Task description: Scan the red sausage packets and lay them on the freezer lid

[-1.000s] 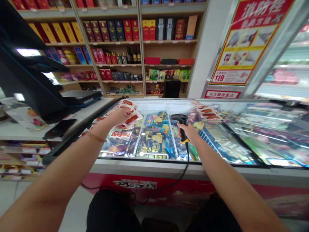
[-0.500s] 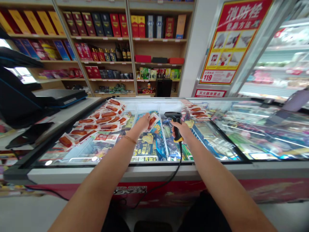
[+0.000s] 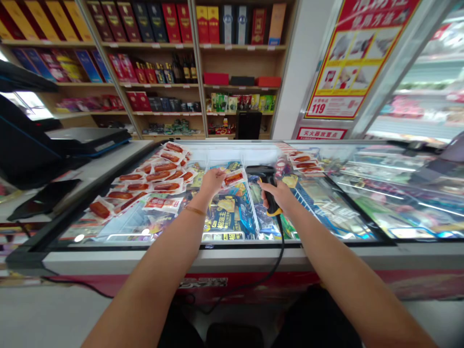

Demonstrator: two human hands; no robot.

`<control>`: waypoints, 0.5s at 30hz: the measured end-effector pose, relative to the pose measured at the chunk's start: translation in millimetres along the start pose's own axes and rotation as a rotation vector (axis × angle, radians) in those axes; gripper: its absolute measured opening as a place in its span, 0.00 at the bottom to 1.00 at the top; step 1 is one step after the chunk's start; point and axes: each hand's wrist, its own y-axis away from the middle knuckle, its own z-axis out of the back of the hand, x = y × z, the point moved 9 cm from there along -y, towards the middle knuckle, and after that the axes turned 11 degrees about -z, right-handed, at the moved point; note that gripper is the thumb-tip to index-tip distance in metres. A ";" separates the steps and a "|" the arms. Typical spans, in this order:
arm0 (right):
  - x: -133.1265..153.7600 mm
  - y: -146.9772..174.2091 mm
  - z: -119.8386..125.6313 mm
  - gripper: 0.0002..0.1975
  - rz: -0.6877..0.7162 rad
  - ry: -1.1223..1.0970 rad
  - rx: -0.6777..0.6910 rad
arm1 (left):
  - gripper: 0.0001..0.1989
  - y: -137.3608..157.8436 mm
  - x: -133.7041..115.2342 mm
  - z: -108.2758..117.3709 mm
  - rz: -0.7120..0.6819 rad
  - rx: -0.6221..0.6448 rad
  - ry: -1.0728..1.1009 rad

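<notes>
Between the fingers of my left hand (image 3: 213,182) is a clear-wrapped packaged sausage (image 3: 234,178), held over the chest freezer's glass top (image 3: 126,232). My right hand (image 3: 277,193) grips a black and yellow barcode scanner (image 3: 268,186) by its handle. The scanner's head points left, close to the sausage but apart from it. A black cable (image 3: 279,256) hangs from the handle down the freezer's front. Left of my left hand, many wrapped sausages (image 3: 165,166) lie in an overlapping spread on the glass. A smaller group of wrapped sausages (image 3: 306,162) lies to the right, beyond the scanner.
A counter with a flat-topped scale (image 3: 90,140) borders the freezer at left. Wooden shelves (image 3: 155,87) with boxes and bottles stand behind. Frozen food bags (image 3: 223,217) show under the glass. A red and yellow poster (image 3: 357,63) hangs at the back right.
The sausage in my left hand has turned from slanted to nearly level, its label side facing up. My right hand with the scanner has shifted slightly right. The view has tilted down a little.
</notes>
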 end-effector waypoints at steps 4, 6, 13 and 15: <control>-3.4 6.1 -14.6 0.14 0.010 0.121 0.081 | 0.15 -0.8 10.4 11.0 0.057 -0.121 0.085; -5.7 9.6 -22.1 0.14 0.010 0.190 0.132 | 0.14 -1.2 11.6 15.3 0.050 -0.162 0.090; -7.3 18.3 -37.6 0.12 0.053 0.331 0.225 | 0.15 -1.3 8.0 21.9 -0.009 -0.217 0.062; -6.9 18.7 -38.6 0.12 0.061 0.337 0.220 | 0.15 0.1 3.3 24.2 -0.026 -0.223 0.037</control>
